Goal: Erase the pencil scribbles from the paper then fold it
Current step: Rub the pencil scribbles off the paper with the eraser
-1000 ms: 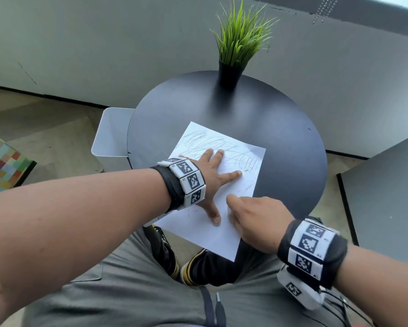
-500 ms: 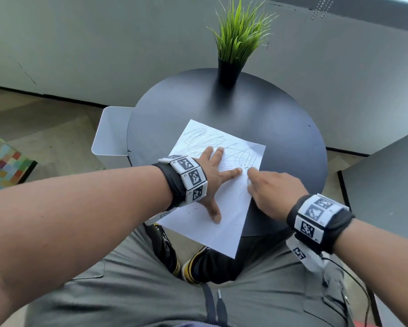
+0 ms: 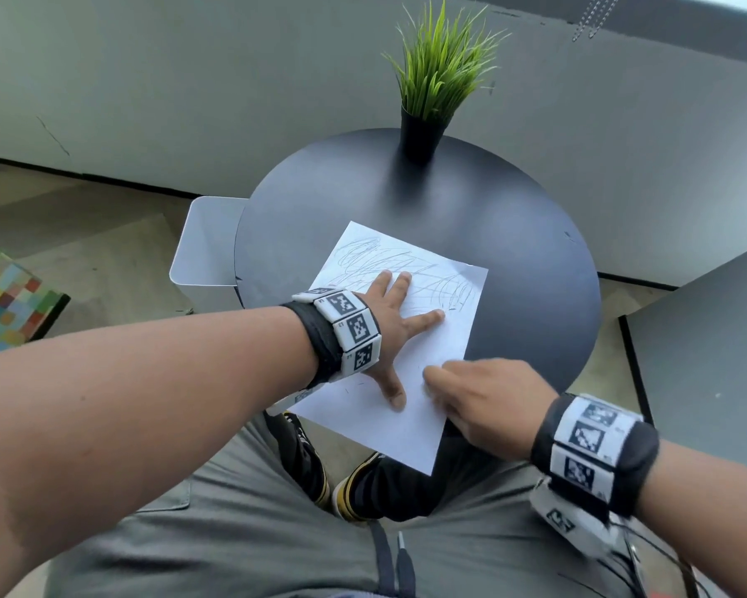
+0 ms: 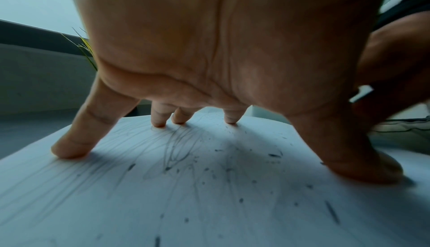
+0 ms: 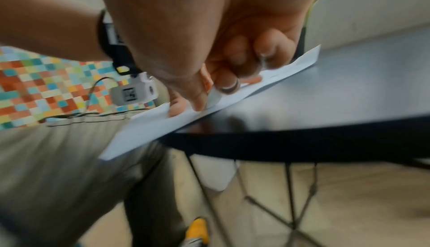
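On our round black table (image 3: 514,235) the paper (image 3: 376,416) lies pinned under our spread left hand (image 3: 389,321) while, just beside its thumb, our right hand (image 3: 479,399) pinches a white eraser (image 5: 215,97), mid-erasing; scribbles (image 3: 371,256) beyond the fingertips need rubbing next.

Change from the earlier frames: the right hand (image 3: 488,403), half a second ago at the right edge of the paper (image 3: 406,433) beside the scribbles (image 3: 389,261), now sits nearer the person, close to the left thumb, much where it was a second ago. Its curled fingers press an eraser (image 5: 215,97) to the sheet.
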